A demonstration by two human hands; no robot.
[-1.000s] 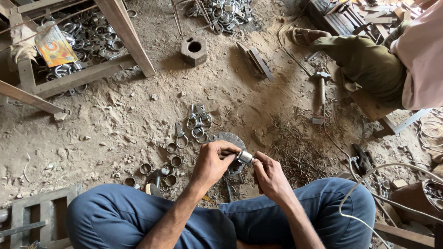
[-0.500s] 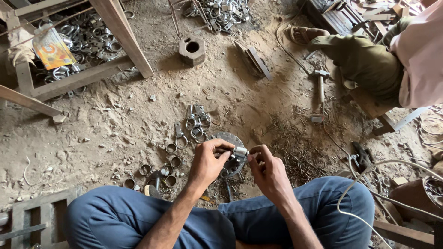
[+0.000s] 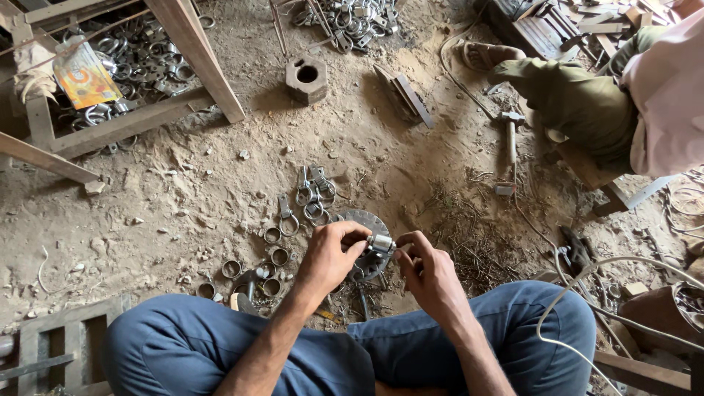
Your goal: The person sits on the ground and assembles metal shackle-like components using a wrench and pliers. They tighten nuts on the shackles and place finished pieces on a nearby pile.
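Dirt floor (image 3: 169,198) of the work area — sandy, strewn with small stones. A round metal plate (image 3: 359,220) lay on it just ahead of the seated person, with short metal rings (image 3: 273,257) and looped metal clamps (image 3: 312,194) scattered to its left. Farther off lay a hexagonal block (image 3: 306,79) with a centre hole, a hammer (image 3: 511,143), flat metal bars (image 3: 407,95) — and a tangle of wire scraps (image 3: 469,235).
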